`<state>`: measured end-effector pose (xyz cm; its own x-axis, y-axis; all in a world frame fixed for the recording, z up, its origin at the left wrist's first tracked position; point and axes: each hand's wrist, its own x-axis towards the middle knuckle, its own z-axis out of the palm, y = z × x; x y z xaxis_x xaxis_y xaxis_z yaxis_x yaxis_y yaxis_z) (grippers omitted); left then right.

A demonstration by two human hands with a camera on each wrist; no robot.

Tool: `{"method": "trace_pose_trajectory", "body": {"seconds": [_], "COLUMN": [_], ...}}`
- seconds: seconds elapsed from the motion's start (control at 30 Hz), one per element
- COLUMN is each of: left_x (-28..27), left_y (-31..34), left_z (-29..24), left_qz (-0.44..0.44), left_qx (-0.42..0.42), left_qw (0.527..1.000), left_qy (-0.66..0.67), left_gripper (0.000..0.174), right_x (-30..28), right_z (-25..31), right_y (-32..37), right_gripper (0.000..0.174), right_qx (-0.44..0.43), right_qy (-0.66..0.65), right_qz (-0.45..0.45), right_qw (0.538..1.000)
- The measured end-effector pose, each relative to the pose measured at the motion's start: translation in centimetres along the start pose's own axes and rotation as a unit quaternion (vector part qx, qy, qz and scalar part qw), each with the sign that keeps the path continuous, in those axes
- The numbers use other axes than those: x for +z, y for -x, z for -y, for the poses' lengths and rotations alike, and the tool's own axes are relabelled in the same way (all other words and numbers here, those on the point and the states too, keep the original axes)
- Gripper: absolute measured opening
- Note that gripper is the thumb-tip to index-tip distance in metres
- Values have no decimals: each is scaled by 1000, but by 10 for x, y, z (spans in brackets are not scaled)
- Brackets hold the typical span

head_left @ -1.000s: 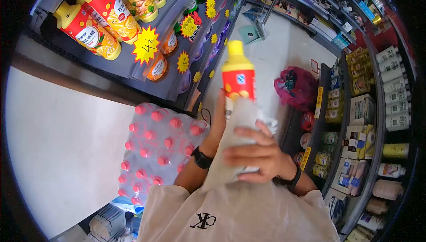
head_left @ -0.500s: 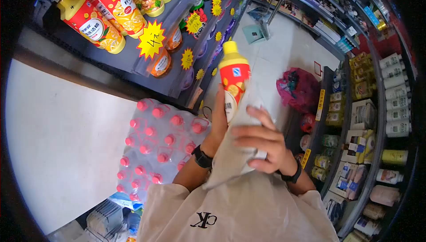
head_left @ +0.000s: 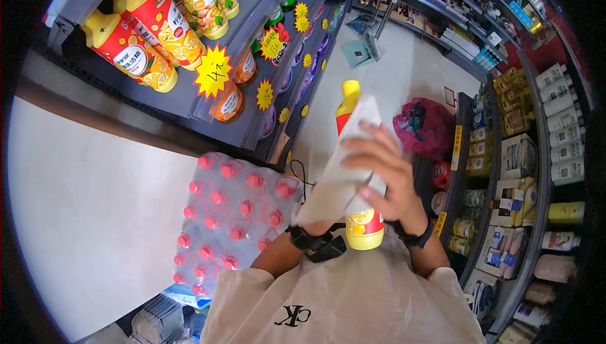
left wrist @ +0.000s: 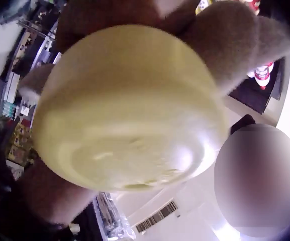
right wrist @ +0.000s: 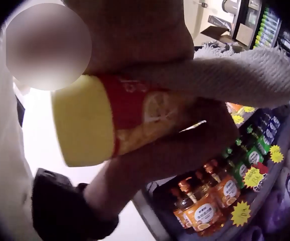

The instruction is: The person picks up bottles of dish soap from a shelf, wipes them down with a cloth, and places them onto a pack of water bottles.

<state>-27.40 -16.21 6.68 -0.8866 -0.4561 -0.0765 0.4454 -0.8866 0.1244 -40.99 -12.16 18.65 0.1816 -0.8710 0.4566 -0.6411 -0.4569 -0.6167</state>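
Note:
A yellow dish soap bottle [head_left: 365, 235] with a red label and orange slices stands slanted in front of the chest, its cap toward the aisle. My left hand [right wrist: 212, 128] grips it, largely hidden behind the cloth in the head view. In the left wrist view the bottle's pale yellow base [left wrist: 130, 115] fills the middle. My right hand [head_left: 386, 166] holds a greyish-white cloth [head_left: 331, 183] against the bottle's side, fingers bent over the fabric. The cloth covers the bottle's middle; its thick edge shows in the right wrist view.
Similar bottles [head_left: 132, 57] stand on the left shelf, with yellow price tags [head_left: 213, 71]. Below is a shrink-wrapped pack of pink-capped bottles [head_left: 237, 208] beside a white surface [head_left: 95, 211]. A pink bag [head_left: 424, 126] sits on the floor by the right shelves [head_left: 489, 173].
The bottle has come lower and nearer the chest, so its yellow base now shows below the right hand. The cloth and right hand have shifted up along it, covering more of the label.

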Motion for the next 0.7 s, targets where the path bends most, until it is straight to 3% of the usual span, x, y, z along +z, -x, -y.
{"method": "trace_pose_trajectory", "body": {"seconds": [0.07, 0.2, 0.27, 0.37, 0.53, 0.7], "left_x": [-11, -11, -9, -7, -9, -10], "left_y": [-3, -4, -7, -11, -9, -8], "left_z": [8, 5, -3, -13, -6, 2], "left_qz": [-30, -59, -64, -74, -66, -57], "left_qx": [50, 102, 115, 131, 106, 87], "left_qw": [995, 983, 979, 969, 976, 981], "left_qy": [-87, -142, -157, -194, -178, -164], "left_gripper": [54, 54, 53, 53, 50, 47], "right_x": [-2, 4, 8, 12, 7, -4], "right_z": [-11, 3, 8, 18, 16, -7], "right_y": [-6, -9, -1, 12, -2, -18], "right_gripper": [34, 44, 45, 40, 36, 38], "right_qx": [19, 62, 43, 7, -26, -12], "right_qy": [13, -29, -91, -74, -12, 71], "right_qz": [-65, -68, -20, 70, 89, 10], "right_qw": [998, 995, 995, 995, 996, 997]}}
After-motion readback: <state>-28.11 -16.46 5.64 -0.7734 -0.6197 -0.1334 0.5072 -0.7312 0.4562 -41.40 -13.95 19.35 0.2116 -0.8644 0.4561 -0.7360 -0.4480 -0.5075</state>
